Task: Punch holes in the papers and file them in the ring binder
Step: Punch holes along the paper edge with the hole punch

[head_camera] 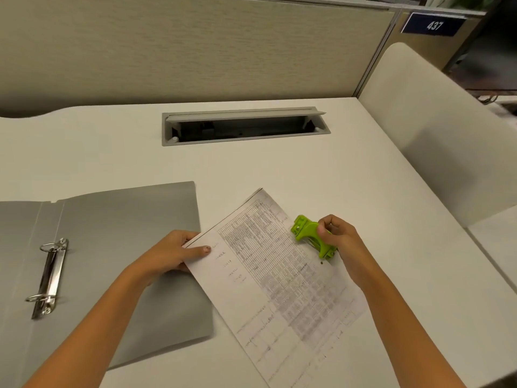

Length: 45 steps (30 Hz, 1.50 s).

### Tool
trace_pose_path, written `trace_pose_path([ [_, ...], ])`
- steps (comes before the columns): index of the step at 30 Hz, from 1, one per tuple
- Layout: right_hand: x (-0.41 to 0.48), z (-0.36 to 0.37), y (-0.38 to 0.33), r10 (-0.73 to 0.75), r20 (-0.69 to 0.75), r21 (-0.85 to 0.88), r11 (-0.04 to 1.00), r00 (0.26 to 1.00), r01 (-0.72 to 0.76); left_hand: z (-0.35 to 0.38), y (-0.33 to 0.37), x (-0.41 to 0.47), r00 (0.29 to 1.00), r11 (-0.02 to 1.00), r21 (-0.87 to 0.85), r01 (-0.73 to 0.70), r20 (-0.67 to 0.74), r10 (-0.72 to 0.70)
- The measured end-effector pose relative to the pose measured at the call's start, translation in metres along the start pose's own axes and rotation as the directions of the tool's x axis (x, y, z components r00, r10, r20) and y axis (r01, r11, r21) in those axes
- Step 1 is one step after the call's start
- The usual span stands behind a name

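Gripping hole punch right hand; left hand pinching papers.

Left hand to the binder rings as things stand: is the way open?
Probably yes: nothing lies between the left hand and the rings on the open binder, though it grips the paper.

left hand pinching, right hand gripping

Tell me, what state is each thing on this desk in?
ring binder: open flat, rings look closed.
papers: lying on the desk, corner overlapping the ring binder.
hole punch: sits over the papers' edge.
left hand: holds the papers' edge.
right hand: grips the hole punch.
desk hatch: lid open.
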State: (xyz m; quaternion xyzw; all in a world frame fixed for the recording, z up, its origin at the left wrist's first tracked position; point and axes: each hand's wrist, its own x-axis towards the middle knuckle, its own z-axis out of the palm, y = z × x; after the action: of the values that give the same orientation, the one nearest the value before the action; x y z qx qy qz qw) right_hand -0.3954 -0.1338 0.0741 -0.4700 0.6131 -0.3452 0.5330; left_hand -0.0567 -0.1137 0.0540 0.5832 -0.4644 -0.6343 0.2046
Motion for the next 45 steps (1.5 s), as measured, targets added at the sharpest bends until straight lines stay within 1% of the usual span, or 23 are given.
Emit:
trace_pose_path([
  [5, -0.001, -0.007, -0.002, 0.026, 0.060, -0.033, 0.999, 0.998, -0.025, 0.002, -0.004, 0.000, 0.995, 0.998, -0.047, -0.029, -0.101, 0.024],
  [7, -0.001, -0.007, -0.002, 0.043, 0.062, -0.043, 0.998, 0.997, -0.041, 0.004, -0.006, 0.001, 0.983, 0.994, -0.094, -0.047, -0.183, 0.029],
  [9, -0.001, -0.007, -0.001, 0.053, 0.060, -0.031, 0.998, 0.997, -0.052, 0.007, -0.009, 0.002, 0.954, 0.978, -0.190, -0.081, -0.298, 0.021],
  [11, 0.000, -0.007, 0.000, 0.070, 0.046, 0.003, 0.998, 0.996, -0.070, 0.012, -0.009, 0.000, 0.930, 0.928, -0.349, -0.131, -0.367, -0.007],
  [13, 0.000, -0.008, 0.000, 0.102, 0.022, 0.057, 0.993, 0.995, -0.103, 0.020, -0.010, -0.004, 0.931, 0.863, -0.481, -0.157, -0.363, -0.032],
  [15, 0.000, -0.006, 0.001, 0.137, 0.003, 0.120, 0.983, 0.991, -0.136, 0.030, -0.011, -0.008, 0.945, 0.836, -0.527, -0.154, -0.325, -0.031],
  [19, -0.004, -0.002, 0.002, 0.177, 0.029, 0.236, 0.955, 0.984, -0.179, 0.059, -0.014, -0.013, 0.960, 0.828, -0.546, -0.131, -0.280, -0.033],
  [23, -0.006, 0.003, 0.002, 0.210, 0.070, 0.309, 0.925, 0.975, -0.221, 0.081, -0.020, -0.016, 0.949, 0.846, -0.518, -0.124, -0.310, -0.051],
  [30, -0.005, 0.004, 0.004, 0.227, -0.007, 0.322, 0.922, 0.974, -0.212, 0.075, -0.018, -0.015, 0.921, 0.897, -0.434, -0.089, -0.379, -0.091],
  [36, -0.003, 0.013, 0.005, 0.193, -0.052, 0.362, 0.918, 0.980, -0.162, 0.078, -0.019, -0.018, 0.920, 0.864, -0.496, -0.084, -0.372, -0.123],
  [39, -0.001, 0.012, 0.004, 0.172, -0.125, 0.390, 0.914, 0.977, -0.111, 0.075, -0.020, -0.021, 0.897, 0.844, -0.527, -0.100, -0.415, -0.153],
  [41, 0.001, -0.003, 0.003, 0.172, -0.235, 0.454, 0.890, 0.957, -0.049, 0.065, -0.023, -0.024, 0.870, 0.799, -0.589, -0.119, -0.450, -0.202],
  [43, 0.003, -0.026, 0.004, 0.177, -0.318, 0.473, 0.881, 0.931, -0.006, 0.052, -0.026, -0.028, 0.857, 0.766, -0.628, -0.133, -0.461, -0.229],
  [45, 0.001, -0.046, 0.006, 0.179, -0.324, 0.446, 0.895, 0.929, -0.017, 0.042, -0.028, -0.030, 0.860, 0.760, -0.636, -0.129, -0.454, -0.234],
])
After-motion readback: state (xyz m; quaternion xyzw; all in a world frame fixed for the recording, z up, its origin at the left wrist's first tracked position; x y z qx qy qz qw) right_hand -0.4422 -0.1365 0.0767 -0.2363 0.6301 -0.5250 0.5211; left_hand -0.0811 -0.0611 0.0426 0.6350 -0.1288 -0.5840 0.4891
